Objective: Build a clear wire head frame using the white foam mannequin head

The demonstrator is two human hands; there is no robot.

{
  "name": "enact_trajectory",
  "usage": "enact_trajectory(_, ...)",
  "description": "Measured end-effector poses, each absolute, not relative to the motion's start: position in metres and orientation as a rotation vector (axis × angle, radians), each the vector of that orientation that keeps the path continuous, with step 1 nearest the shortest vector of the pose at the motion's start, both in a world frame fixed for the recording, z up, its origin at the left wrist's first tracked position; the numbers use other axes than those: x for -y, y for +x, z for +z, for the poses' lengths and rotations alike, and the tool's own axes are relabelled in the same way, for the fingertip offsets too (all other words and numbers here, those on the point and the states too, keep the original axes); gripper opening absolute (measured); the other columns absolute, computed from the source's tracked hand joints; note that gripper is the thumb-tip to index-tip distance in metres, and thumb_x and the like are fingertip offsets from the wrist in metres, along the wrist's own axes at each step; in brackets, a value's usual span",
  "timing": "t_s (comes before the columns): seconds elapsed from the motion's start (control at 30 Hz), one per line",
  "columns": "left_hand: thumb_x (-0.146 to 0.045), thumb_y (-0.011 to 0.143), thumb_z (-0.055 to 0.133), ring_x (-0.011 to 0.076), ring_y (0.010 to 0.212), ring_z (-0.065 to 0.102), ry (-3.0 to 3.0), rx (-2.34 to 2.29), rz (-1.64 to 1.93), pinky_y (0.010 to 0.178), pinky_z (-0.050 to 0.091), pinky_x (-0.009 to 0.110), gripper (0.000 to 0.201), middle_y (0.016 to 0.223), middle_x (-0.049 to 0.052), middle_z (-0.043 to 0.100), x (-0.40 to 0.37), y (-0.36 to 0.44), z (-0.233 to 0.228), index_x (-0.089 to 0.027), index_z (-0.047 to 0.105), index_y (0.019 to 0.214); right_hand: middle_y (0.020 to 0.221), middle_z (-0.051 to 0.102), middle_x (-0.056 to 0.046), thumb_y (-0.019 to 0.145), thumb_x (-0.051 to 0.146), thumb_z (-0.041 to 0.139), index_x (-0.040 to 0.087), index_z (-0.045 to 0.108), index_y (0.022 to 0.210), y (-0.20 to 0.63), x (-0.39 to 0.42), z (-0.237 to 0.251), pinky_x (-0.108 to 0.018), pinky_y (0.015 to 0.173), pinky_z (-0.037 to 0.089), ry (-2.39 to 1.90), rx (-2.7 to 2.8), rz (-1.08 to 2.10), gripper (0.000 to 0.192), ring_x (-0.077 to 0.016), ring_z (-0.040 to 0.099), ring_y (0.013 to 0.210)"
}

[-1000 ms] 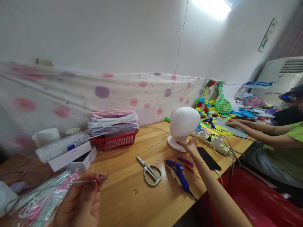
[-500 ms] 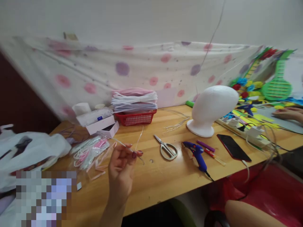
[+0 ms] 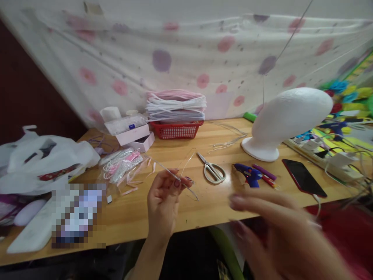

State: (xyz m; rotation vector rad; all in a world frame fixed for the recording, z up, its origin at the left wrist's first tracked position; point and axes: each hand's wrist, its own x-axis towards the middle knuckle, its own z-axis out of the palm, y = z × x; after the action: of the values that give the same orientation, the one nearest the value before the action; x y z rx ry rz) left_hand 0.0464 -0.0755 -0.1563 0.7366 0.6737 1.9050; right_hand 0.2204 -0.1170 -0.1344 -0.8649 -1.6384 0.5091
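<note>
Head view: a thin pale strand (image 3: 167, 169) is pinched between thumb and fingers of the left hand (image 3: 164, 198), above the wooden table (image 3: 210, 210); its long axis is slanted from far left to near right. The right hand (image 3: 279, 225) is blurred, its thumb spread away from its fingers, near a blue glue gun (image 3: 250, 175). A red basket (image 3: 177, 131) is heaped above its rim with pink and white strips (image 3: 176, 105). The wall behind is covered by a spotted sheet (image 3: 186, 54).
</note>
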Motion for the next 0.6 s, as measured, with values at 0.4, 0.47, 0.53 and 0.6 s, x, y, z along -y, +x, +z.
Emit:
enact_trajectory(0.4,-0.035,0.083,0.076,0.0124,0.081,0.074,0.645,-0.642,1.853,0.095,0.055,0.029,0.014,0.075,0.0,0.076,0.092,0.056,-0.17,-0.022,0.076,0.079,0.085,0.066,0.002,0.097,0.021,0.056,0.028,0.061,0.098,0.165,0.098,-0.169,-0.022,0.067,0.052,-0.905,1.544,0.911,0.009,-0.0118,0.064,0.074)
enact_trajectory(0.47,-0.037,0.083,0.075,0.0134,0.082,0.074,0.641,-0.647,1.851,0.096,0.055,0.03,0.015,0.077,0.0,0.076,0.094,0.056,-0.171,-0.022,0.077,0.079,0.094,0.068,0.001,0.097,0.019,0.056,0.03,0.063,0.106,0.165,0.097,-0.169,-0.023,0.071,0.053,-0.883,1.557,0.95,0.016,-0.0131,0.066,0.084)
enact_trajectory(0.53,-0.038,0.083,0.075,0.0154,0.085,0.074,0.645,-0.666,1.851,0.096,0.056,0.033,0.016,0.08,0.001,0.077,0.096,0.056,-0.171,-0.023,0.077,0.08,0.1,0.069,-0.001,0.097,0.018,0.056,0.032,0.064,0.112,0.164,0.096,-0.169,-0.026,0.074,0.053,-0.881,1.582,0.94,0.023,-0.015,0.065,0.09)
enact_trajectory(0.6,-0.038,0.085,0.073,0.0169,0.087,0.074,0.662,-0.682,1.842,0.096,0.056,0.033,0.016,0.082,0.002,0.076,0.097,0.056,-0.171,-0.023,0.078,0.082,0.097,0.069,-0.001,0.096,0.015,0.056,0.032,0.065,0.113,0.163,0.094,-0.169,-0.027,0.073,0.052,-0.877,1.598,0.897,0.026,-0.0153,0.064,0.088)
